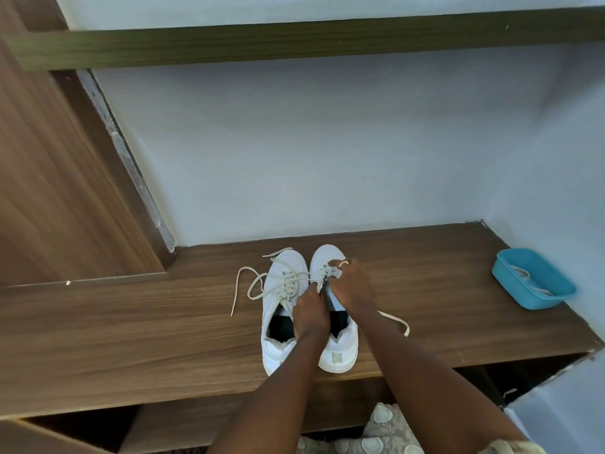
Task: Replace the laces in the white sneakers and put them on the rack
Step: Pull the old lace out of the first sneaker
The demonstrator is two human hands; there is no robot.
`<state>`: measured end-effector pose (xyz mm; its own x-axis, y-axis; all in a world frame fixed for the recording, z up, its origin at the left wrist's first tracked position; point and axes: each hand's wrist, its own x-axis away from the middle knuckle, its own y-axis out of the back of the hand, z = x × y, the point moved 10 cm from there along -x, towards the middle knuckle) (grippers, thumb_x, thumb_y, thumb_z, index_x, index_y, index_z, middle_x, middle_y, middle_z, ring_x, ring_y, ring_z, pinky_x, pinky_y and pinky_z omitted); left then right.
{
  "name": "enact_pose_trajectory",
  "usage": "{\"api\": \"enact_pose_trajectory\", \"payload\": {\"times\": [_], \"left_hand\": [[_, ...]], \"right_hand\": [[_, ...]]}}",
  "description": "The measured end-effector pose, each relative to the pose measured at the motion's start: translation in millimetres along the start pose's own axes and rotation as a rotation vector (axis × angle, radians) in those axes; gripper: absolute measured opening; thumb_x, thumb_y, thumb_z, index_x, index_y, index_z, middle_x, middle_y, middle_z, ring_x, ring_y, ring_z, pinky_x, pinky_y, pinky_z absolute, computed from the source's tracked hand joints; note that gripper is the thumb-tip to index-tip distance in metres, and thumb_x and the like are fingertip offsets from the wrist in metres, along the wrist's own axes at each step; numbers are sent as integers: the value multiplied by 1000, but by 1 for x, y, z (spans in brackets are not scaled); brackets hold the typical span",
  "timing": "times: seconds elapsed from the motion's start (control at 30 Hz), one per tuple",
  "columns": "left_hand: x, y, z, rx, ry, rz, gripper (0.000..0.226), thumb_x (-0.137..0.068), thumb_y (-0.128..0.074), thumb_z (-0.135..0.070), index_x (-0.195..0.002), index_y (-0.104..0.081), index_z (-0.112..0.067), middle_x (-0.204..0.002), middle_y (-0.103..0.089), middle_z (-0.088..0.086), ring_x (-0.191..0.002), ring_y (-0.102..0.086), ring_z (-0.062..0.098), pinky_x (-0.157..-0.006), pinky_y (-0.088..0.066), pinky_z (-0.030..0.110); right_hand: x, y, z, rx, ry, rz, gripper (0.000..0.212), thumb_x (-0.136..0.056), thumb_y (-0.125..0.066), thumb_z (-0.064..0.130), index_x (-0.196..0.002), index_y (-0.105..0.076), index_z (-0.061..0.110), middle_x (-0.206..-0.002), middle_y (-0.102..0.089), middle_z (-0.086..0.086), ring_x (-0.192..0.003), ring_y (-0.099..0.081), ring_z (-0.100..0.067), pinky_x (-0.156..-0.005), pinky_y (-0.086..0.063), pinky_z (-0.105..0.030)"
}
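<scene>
The white sneakers (pixel 273 299) sit side by side on the wooden bench (pixel 131 322), toes to the wall. The left hand (pixel 311 311) and right hand (pixel 353 286) are both on the right-side shoe, each grip pinched around its lace (pixel 397 319). A blue tub (pixel 543 301) holding more laces sits off at the right end.

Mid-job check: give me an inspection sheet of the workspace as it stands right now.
Surface: wooden shelf, bearing all the job's things.
Job's things: left sneaker and right sneaker side by side, toes toward the wall; lace ends trail loose on both sides; blue tub at far right holds more laces.
Clutter: nothing seen.
Grips: left hand grips the right sneaker at its lacing edge; right hand pinches a lace over the eyelets.
Cables: nothing seen.
Surroundings: pale wall, upper shelf, wooden panel at left, patterned fabric below.
</scene>
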<state>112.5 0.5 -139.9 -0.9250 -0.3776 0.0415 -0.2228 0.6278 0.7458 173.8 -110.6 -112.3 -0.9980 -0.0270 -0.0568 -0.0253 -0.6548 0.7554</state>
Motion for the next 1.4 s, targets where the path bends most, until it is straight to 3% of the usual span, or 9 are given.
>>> {"api": "enact_pose_trajectory", "payload": {"times": [0.13,0.43,0.57,0.7,0.83,0.97,1.1,1.23,1.4], "left_hand": [[0,-1,1,6,7,8,28,-100,-31,-25,-111,-55,-16,-105,-65,8,-100,-59,27,-73,-38,31],[0,-2,0,-32,-13,4,29,-101,-33,-18,-119,-54,-14,-110,-64,9,-104,-59,27,-82,-45,35],[0,-1,-2,-18,-24,2,30,-101,-32,-20,-122,-53,-14,-112,-64,11,-105,-58,29,-82,-44,36],[0,-1,0,-21,-9,8,30,-101,-31,-21,-122,-52,-15,-112,-63,10,-106,-57,28,-82,-44,36],[0,-1,-1,-16,-21,10,30,-101,-31,-22,-120,-53,-14,-111,-64,10,-105,-58,28,-83,-45,36],[1,-1,0,-21,-15,7,29,-101,-32,-21,-120,-53,-13,-112,-64,10,-105,-59,28,-86,-46,38],[1,0,-1,-25,-9,10,30,-101,-31,-20,-119,-53,-13,-113,-64,10,-106,-58,28,-85,-45,37],[2,1,-2,-10,-10,13,31,-102,-30,-20,-119,-53,-12,-114,-63,11,-107,-57,28,-85,-44,37],[1,0,-2,-38,-19,11,30,-101,-32,-21,-120,-53,-12,-113,-63,11,-106,-58,29,-86,-45,37]], "right_hand": [[1,-7,18,314,141,-20,33,-95,-44,16,-124,-59,9,-132,-46,-7,-122,-41,-24,-102,-38,-31],[1,-5,7,394,94,22,33,-95,-42,9,-125,-57,11,-132,-44,-7,-119,-42,-26,-98,-40,-31],[0,0,-8,275,9,5,27,-96,-43,12,-117,-61,13,-122,-50,-8,-114,-49,-27,-92,-40,-30],[0,7,-44,-95,-283,-22,21,-95,-44,6,-107,-61,5,-112,-60,-13,-105,-57,-29,-77,-39,-28],[5,4,-66,-314,-456,-39,24,-97,-40,13,-107,-59,4,-115,-62,-18,-94,-55,-28,-80,-43,-34],[2,4,-44,-296,-296,5,26,-92,-48,8,-113,-61,15,-122,-60,-9,-111,-56,-25,-87,-42,-28],[-1,0,-24,-79,-174,36,19,-89,-51,15,-87,-68,23,-119,-58,-5,-108,-55,-27,-97,-43,-38],[0,-3,-22,90,-179,61,27,-96,-43,18,-110,-66,16,-125,-50,-6,-118,-47,-26,-99,-41,-37],[3,4,-39,-23,-309,22,26,-98,-39,17,-113,-59,11,-127,-49,-9,-123,-43,-27,-101,-36,-39]]}}
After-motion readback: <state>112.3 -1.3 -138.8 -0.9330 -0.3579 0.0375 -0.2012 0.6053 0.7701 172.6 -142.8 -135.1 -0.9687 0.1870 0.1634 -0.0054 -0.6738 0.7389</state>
